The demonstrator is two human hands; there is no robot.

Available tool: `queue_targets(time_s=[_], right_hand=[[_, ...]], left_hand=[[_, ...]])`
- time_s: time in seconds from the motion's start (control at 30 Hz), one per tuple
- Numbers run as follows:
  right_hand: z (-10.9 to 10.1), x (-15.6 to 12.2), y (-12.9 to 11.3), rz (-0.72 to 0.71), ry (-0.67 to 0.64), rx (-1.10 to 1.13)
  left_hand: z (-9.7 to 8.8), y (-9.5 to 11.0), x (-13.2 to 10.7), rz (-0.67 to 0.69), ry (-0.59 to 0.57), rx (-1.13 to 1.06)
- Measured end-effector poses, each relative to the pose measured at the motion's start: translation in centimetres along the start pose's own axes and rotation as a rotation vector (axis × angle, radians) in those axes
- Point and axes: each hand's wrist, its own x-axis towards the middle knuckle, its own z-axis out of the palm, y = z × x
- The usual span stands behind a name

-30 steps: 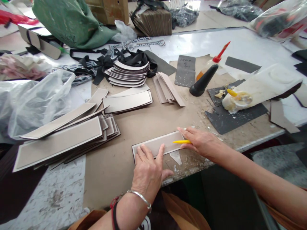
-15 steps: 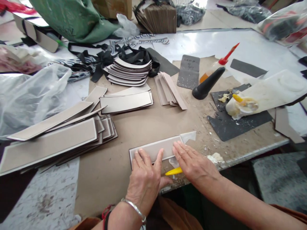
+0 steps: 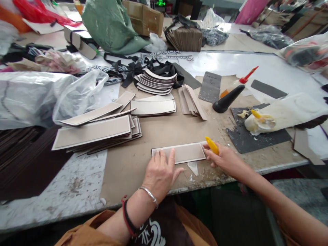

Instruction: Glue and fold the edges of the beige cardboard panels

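Observation:
A beige rectangular panel (image 3: pixel 180 154) with a pale border and dark edge lies flat near the table's front edge. My left hand (image 3: pixel 162 172) presses on its left part with fingers spread. At the panel's right end, my right hand (image 3: pixel 220 158) is closed around a yellow pointed plastic tool (image 3: pixel 212 145), its tip up and to the left. The fingertips of that hand are at the panel's corner, where a pale strip shows behind them. A small translucent scrap (image 3: pixel 193 168) lies just below the panel.
Similar panels (image 3: pixel 93 131) are stacked at left, with curved pieces (image 3: pixel 156 83) behind. To the right are a black cone-shaped object (image 3: pixel 228 99), a red-tipped bottle (image 3: pixel 247 75) and a cut white container (image 3: pixel 284 114) with yellowish residue. Plastic bags (image 3: pixel 79 95) lie far left.
My right hand has lifted from the panel and shifted right; the yellow tool, earlier pointing left under the palm, now points up. My left hand stays on the panel. The view has tilted up.

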Motion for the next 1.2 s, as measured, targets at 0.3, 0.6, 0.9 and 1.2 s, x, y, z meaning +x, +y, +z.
queue_targets(time_s=[0.3, 0.6, 0.9, 1.2], right_hand=[[0.7, 0.0, -1.7, 0.124, -0.227, 0.350], [0.8, -1.1, -2.8, 0.054, -0.092, 0.178], [1.0, -1.0, -5.6, 0.020, -0.159, 0.057], [2.0, 0.3, -7.8, -0.094, -0.001, -0.193]], left_hand=[[0.9, -4.3, -3.3, -0.380, 0.374, -0.897], [-0.1, -5.4, -3.0, -0.802, 0.288, -1.814], [-1.2, -5.3, -4.0, -0.727, 0.295, -1.746], [-2.8, -6.6, -4.5, -0.764, 0.393, -1.660]])
